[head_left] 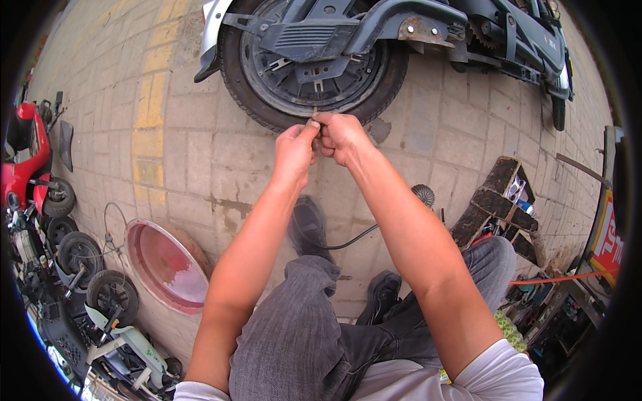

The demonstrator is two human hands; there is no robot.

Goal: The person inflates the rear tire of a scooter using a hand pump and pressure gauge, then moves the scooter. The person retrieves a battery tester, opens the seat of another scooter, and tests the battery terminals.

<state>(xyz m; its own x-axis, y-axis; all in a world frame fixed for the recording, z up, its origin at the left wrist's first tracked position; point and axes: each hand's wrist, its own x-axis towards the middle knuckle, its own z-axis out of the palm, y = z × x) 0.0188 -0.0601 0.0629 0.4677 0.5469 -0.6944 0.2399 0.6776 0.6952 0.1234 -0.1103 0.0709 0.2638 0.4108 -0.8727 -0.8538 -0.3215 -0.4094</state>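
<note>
Head view: we observe both hands meeting at the near edge of a scooter wheel. The tyre [244, 97] is black, matte rubber with a treaded outer face. Inside it sits a dark grey, round rim [251, 57], scuffed and dusty, partly covered by a ribbed grey cover [301, 40]. A short, thin stem [315, 109] projects from the rim's near edge.

We find the stem at the fingertips, on the side away from the body. The right hand [340, 138] pinches its near end between thumb and curled forefinger. The left hand [295, 150] is just beside, thumb extended toward the same point; we cannot tell whether its fingertips grip the stem or another part, as the fingers hide the contact.

Below, we note a smooth, flexible black hose [358, 237] curving over rough, rectangular paving [207, 154]. Left of the legs lies a round basin [157, 257], red inside, with a worn pale patch.
</note>
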